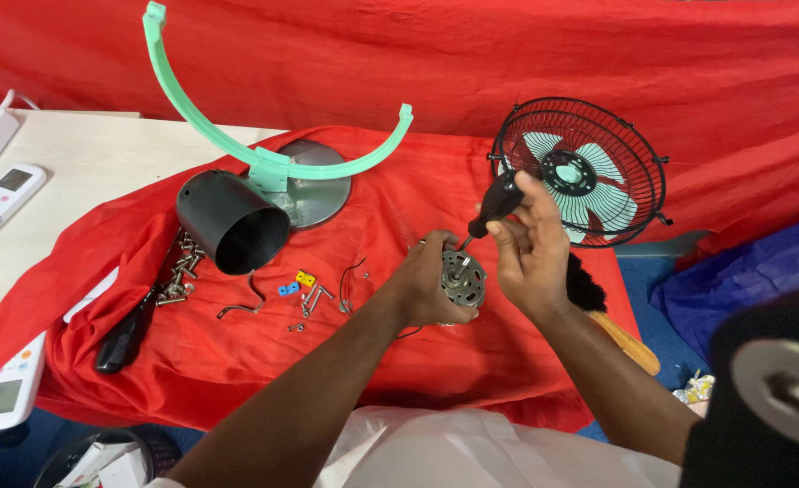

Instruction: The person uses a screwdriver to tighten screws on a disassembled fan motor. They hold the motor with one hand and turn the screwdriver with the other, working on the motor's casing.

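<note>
My left hand [428, 287] grips a small round metal fan motor [463, 279] over the red cloth. My right hand [530, 248] holds a black-handled screwdriver [495, 204], its tip pointing down onto the top of the motor. Just behind my hands stands a black wire fan cage [639, 149] with pale green blades [598, 163] inside.
A black cylindrical housing [232, 221] lies at the left by a green curved bracket [264, 154] on a round metal base [322, 199]. Loose screws [180, 276], small blue and yellow connectors [296, 283] and a second black screwdriver [126, 333] lie nearby. A brush [602, 312] lies right; remotes [2, 194] left.
</note>
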